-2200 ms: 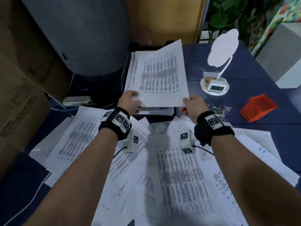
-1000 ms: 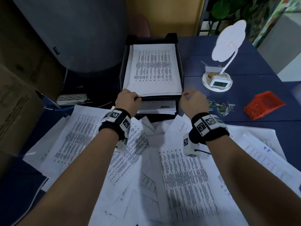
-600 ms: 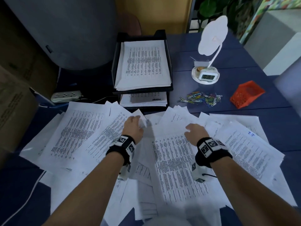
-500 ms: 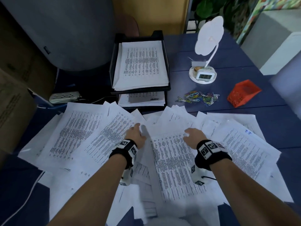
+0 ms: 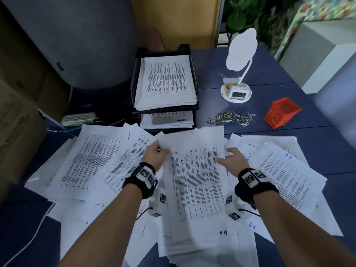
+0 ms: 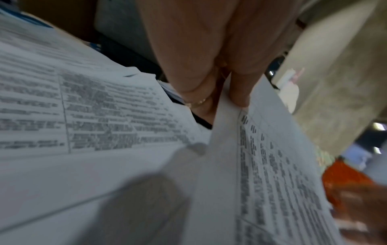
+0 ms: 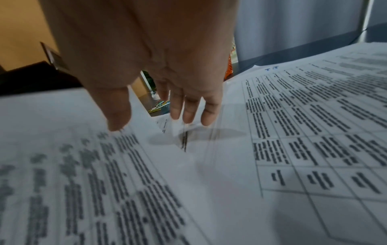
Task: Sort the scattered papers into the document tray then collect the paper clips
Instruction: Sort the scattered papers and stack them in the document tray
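Observation:
Printed papers (image 5: 92, 160) lie scattered across the near half of the blue table. My left hand (image 5: 163, 150) pinches the left edge of one printed sheet (image 5: 196, 170), whose far end is raised off the pile. The left wrist view shows the thumb and fingers (image 6: 238, 97) closed on that sheet (image 6: 272, 165). My right hand (image 5: 225, 155) is open with spread fingers at the sheet's right edge; in the right wrist view its fingertips (image 7: 188, 116) hover just over the paper. The black two-tier document tray (image 5: 134, 87) behind holds stacked pages. Coloured paper clips (image 5: 231, 118) lie to the right of the tray.
An orange mesh basket (image 5: 281, 112) sits right of the clips. A white lamp with a clock base (image 5: 237, 93) stands behind them. A power strip (image 5: 79, 118) with a cable lies left of the tray. A cardboard box (image 5: 15, 122) stands at the left.
Both hands left the sheet on the tray's top tier and drew back to the pile. The left hand has taken a sheet's edge and its far end has lifted.

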